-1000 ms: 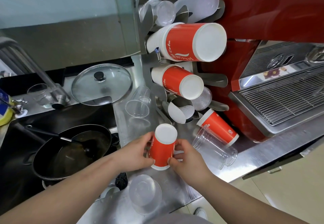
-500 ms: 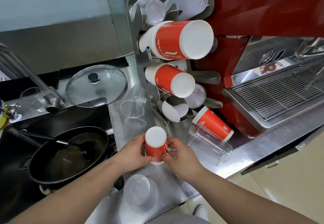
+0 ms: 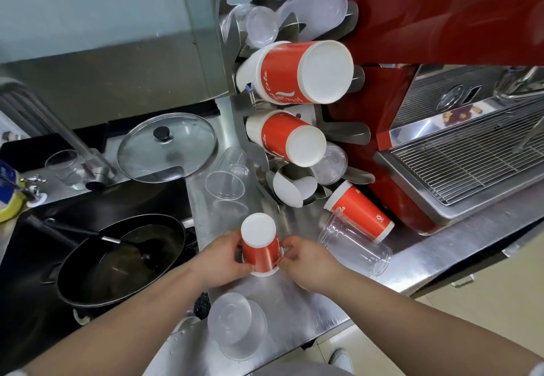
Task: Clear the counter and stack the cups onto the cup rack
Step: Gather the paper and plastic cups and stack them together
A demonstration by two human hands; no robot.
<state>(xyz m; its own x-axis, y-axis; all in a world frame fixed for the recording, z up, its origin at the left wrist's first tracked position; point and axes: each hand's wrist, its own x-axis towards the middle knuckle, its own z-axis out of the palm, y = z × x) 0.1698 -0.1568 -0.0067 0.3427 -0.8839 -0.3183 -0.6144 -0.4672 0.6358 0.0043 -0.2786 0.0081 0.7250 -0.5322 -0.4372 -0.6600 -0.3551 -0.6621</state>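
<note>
An upside-down red paper cup stands on the steel counter, and both hands grip it: my left hand on its left side, my right hand at its lower right rim. Behind it rises the metal cup rack, with a large red cup, a medium red cup and clear cups on its pegs. Another red cup and a clear plastic cup lie on their sides to the right. One clear cup lies behind, and an inverted one stands nearer me.
A black pan with a ladle fills the sink at left, with a glass lid and a faucet behind it. A red espresso machine with a wire drip grate stands at right. The counter's front edge runs diagonally below my arms.
The red cup has come down from a raised, tilted hold onto the counter and shifted slightly left. Both hands stayed on it.
</note>
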